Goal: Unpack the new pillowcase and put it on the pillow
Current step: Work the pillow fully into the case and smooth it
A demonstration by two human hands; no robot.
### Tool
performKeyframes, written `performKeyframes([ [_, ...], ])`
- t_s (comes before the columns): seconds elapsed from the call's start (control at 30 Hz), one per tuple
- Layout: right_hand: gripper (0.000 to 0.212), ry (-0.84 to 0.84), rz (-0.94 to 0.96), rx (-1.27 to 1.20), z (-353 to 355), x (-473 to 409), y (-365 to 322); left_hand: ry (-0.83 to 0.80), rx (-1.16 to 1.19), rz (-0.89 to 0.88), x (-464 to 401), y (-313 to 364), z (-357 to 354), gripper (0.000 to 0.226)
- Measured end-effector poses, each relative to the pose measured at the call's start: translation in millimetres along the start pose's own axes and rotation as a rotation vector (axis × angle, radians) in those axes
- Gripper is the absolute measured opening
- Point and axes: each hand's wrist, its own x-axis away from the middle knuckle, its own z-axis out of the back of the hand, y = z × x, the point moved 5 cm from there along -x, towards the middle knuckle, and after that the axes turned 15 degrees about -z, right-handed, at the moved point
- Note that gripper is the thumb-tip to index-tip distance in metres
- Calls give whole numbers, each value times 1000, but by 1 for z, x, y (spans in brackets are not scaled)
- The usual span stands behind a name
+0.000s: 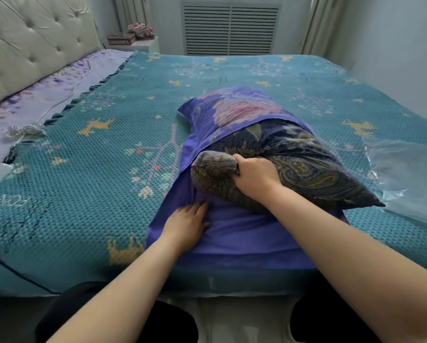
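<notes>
My right hand point(253, 180) grips the pillow point(304, 167) at its near-left corner, fingers closed on the bunched fabric. My left hand point(186, 225) lies flat, fingers spread, pressing the purple pillowcase point(237, 233) just below that corner. Pillow's far half sits inside the pillowcase, near half sticks out. Both lie on the teal bedspread point(83, 184); clear plastic bag point(410, 177) right of the pillow.

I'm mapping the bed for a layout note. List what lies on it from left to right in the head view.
Bead string → left hand → right hand gripping the pillow → clear plastic packaging.
</notes>
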Motion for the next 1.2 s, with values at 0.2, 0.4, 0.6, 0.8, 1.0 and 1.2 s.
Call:
performKeyframes([
  [0.2, 40, -109, -77, -119, 20, -53, 32, -171, 4, 190, -52, -6, 3, 59],
  [0.4, 43, -199, -99, -199, 15, -101, 48, -399, -44, 318, -88, -39, -7, 54],
  [0.6, 40, -233, -128, -237, 11, -136, 59, -550, -77, 277, -111, -47, -7, 56],
  [0.8, 45, -243, -134, -263, 9, -156, 64, -440, 189, 153, -108, 13, 6, 47],
  [1.0, 48, -125, -102, -115, 3, -154, 38, 5, 724, 5, -144, 105, 73, 19],
  [1.2, 38, -178, -12, -123, -28, -89, 27, -42, 257, 43, -88, 42, 67, 19],
])
